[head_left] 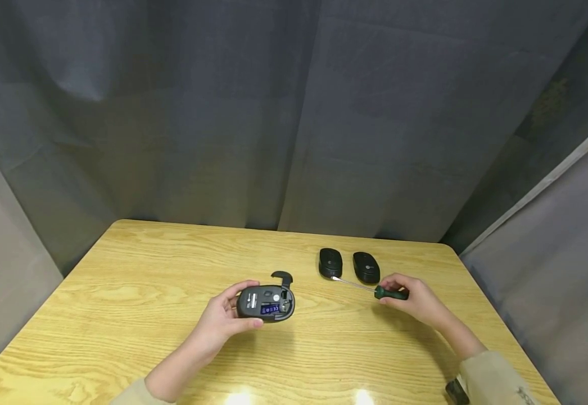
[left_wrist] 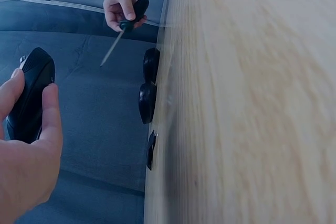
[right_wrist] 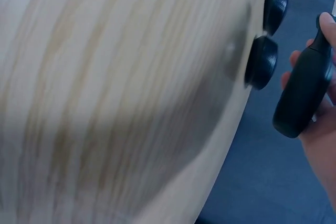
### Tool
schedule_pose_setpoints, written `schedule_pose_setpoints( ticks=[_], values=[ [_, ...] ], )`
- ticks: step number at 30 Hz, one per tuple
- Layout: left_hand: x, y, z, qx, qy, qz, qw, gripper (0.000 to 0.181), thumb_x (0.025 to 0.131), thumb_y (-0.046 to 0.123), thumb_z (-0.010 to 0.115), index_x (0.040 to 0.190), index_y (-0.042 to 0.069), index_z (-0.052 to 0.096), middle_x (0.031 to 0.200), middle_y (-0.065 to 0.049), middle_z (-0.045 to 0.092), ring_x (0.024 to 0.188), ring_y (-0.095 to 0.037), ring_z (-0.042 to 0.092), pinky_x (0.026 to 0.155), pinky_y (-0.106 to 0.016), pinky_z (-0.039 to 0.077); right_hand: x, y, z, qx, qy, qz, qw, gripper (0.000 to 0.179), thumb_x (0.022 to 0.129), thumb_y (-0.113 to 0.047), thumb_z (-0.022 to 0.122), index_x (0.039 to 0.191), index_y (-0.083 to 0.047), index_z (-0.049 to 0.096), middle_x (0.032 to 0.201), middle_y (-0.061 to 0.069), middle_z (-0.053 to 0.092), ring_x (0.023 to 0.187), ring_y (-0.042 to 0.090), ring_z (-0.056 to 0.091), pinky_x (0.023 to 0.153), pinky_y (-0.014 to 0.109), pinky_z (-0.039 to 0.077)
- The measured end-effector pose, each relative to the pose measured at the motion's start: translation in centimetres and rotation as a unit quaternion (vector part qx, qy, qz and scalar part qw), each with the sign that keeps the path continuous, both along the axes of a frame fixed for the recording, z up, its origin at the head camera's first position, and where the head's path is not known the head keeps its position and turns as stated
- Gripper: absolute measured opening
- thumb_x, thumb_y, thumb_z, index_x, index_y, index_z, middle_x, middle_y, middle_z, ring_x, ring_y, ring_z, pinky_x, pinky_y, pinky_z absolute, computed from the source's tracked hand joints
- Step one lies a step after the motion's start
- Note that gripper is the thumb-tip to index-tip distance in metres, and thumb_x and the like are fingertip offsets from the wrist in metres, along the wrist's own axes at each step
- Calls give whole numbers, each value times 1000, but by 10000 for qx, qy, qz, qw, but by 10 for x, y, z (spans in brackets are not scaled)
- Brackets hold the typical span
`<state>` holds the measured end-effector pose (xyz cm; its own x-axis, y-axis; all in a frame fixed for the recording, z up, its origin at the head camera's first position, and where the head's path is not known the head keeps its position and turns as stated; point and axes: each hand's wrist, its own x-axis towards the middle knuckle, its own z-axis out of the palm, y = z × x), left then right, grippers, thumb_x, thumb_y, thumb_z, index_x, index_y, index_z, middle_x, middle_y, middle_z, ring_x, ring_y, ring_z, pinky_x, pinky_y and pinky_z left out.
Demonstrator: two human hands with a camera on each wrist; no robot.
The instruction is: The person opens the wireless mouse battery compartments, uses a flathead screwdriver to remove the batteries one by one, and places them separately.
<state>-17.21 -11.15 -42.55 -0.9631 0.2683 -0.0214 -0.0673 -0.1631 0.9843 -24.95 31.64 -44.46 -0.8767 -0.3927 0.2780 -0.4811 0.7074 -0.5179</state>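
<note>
My left hand [head_left: 216,324] grips a black computer mouse [head_left: 254,301] above the table, thumb along its near edge and fingers at the far edge. Its underside faces the head camera, and a purple battery [head_left: 270,309] lies in the uncovered compartment. Just behind it on the table is a curved black cover [head_left: 286,277]. My right hand [head_left: 419,302] holds a screwdriver by its dark green handle [head_left: 384,292]. The metal shaft [head_left: 354,284] points left, its tip overlapping the front of a standing mouse in the head view. In the left wrist view the screwdriver [left_wrist: 127,25] is above the table.
Two more black mice, one on the left [head_left: 330,263] and one on the right [head_left: 366,267], stand side by side toward the back right of the wooden table [head_left: 122,292]. Grey curtains [head_left: 223,112] hang behind the table and at both sides.
</note>
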Motion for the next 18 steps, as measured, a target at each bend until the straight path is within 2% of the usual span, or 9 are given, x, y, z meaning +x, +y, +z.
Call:
schedule_pose_setpoints(
  ticks=[13, 18],
  values=[
    [-1, -1, -1, -74, 13, -44, 10000, 76, 69, -2, 78, 137, 5, 44, 129, -25, 51, 107, -28, 61, 88, -33, 54, -14, 24, -13, 461, -527, -42, 9975, 23, 79, -21, 76, 100, -19, 65, 91, -8, 63, 84, 6, 58, 70, 27, 53],
    [-1, -1, -1, -115, -8, -29, 9999, 76, 69, -3, 78, 136, 5, 45, 130, -25, 51, 107, -28, 61, 89, -33, 54, -20, 32, -19, 528, -555, -103, 9970, 23, 78, -21, 77, 98, -18, 66, 90, -8, 64, 83, 6, 58, 73, 28, 53]
  ],
)
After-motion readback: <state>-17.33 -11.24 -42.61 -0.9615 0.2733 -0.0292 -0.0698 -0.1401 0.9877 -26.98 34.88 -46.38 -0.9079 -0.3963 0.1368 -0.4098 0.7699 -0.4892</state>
